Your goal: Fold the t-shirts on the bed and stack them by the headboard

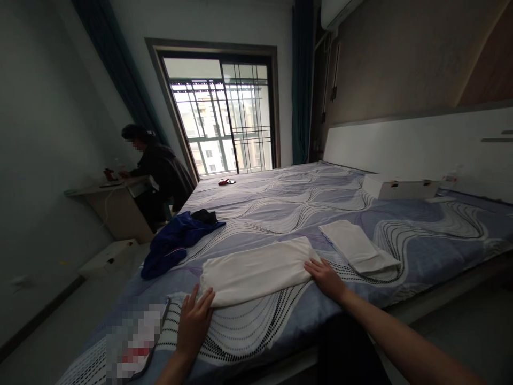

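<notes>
A white cloth garment [256, 271], folded into a long strip, lies across the patterned bedsheet [256, 331] in front of me. My left hand [195, 316] rests at its left end, fingers spread and fingertips touching the edge. At the right end, my right hand [326, 278] lies with extended fingers on the cloth's corner. Neither hand grips it. To the right of that hand is a second white folded cloth [358, 248], smaller and flat on the bed.
A blue garment [172, 240] lies bunched at the bed's left edge. Near my left arm is a blurred flat item [138, 342]. A white box [401, 187] stands by the headboard [420, 133]. A person [160, 166] sits at a small desk [116, 200] beyond the bed.
</notes>
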Available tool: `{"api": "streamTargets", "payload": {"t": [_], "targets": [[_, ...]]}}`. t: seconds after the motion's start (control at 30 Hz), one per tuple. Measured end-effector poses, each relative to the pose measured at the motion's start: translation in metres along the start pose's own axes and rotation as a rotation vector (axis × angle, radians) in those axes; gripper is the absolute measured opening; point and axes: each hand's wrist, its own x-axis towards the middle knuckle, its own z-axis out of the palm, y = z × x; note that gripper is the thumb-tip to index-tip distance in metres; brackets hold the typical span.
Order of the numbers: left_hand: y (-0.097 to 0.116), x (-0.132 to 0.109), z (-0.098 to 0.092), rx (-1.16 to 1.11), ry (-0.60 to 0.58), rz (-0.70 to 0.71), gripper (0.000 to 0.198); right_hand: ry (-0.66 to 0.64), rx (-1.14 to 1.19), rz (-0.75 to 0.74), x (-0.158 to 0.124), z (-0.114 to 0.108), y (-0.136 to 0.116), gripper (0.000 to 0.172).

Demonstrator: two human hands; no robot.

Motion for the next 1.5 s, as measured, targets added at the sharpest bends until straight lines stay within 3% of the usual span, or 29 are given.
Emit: {"api": "streamTargets", "payload": {"t": [0.1,0.2,0.27,0.37,0.47,0.57,0.67,0.77,0.97,1.3,1.4,1.5], "targets": [[-0.004,0.0,-0.016,0.016,0.085,0.093,0.034,0.016,-0.018,0.008,-0.005,-0.004,0.005,0.053],[0.001,-0.018,-0.042,-0.037,0.122,0.211,0.037,0.001,-0.004,-0.052,-0.03,-0.018,0.01,0.055],[0.014,-0.036,-0.059,-0.117,0.096,0.151,0.038,-0.044,0.021,-0.065,-0.048,-0.033,0.004,0.058],[0.046,-0.043,-0.071,-0.26,-0.086,0.002,0.054,-0.13,0.063,0.006,-0.052,-0.053,-0.032,0.067],[0.083,-0.012,-0.061,-0.42,-0.31,0.027,0.072,-0.208,0.15,0.12,-0.02,-0.051,-0.092,0.067],[0.111,0.038,-0.032,-0.495,-0.424,-0.022,0.059,-0.275,0.265,0.18,0.032,-0.025,-0.147,0.065],[0.115,0.07,-0.003,-0.397,-0.529,-0.191,0.057,-0.314,0.277,0.284,0.073,0.003,-0.168,0.064],[0.096,0.075,0.012,-0.295,-0.581,-0.31,0.059,-0.319,0.256,0.347,0.093,0.017,-0.153,0.067],[0.052,0.066,0.014,-0.211,-0.604,-0.423,0.059,-0.331,0.133,0.457,0.097,0.019,-0.08,0.065],[0.035,0.045,0.012,-0.166,-0.567,-0.605,0.065,-0.348,0.025,0.672,0.064,0.022,0.009,0.068],[0.017,0.031,0.007,-0.23,-0.562,-0.595,0.063,-0.399,0.055,0.706,0.063,0.012,0.022,0.067],[-0.003,0.016,0.004,-0.394,-0.512,-0.56,0.056,-0.399,0.017,0.777,0.067,0.0,0.001,0.059]]}}
